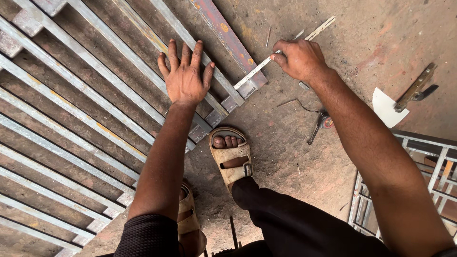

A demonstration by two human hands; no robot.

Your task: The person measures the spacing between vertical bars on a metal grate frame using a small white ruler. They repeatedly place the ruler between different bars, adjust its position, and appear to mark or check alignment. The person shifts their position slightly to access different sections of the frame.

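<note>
big grid of grey metal bars sprawls across the concrete floor; left hand lies flat on it, fingers spread wide, while right hand pinches a slim steel ruler against the bar ends.

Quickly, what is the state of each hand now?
Left hand: open, flat on the metal bars.
Right hand: closed, holding a ruler.

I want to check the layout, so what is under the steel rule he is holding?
The rule, pinched in the right hand, lies across the end of a rusty bar and the bare floor. The hand covers the rule's middle, so what lies beneath there cannot be seen.
</note>
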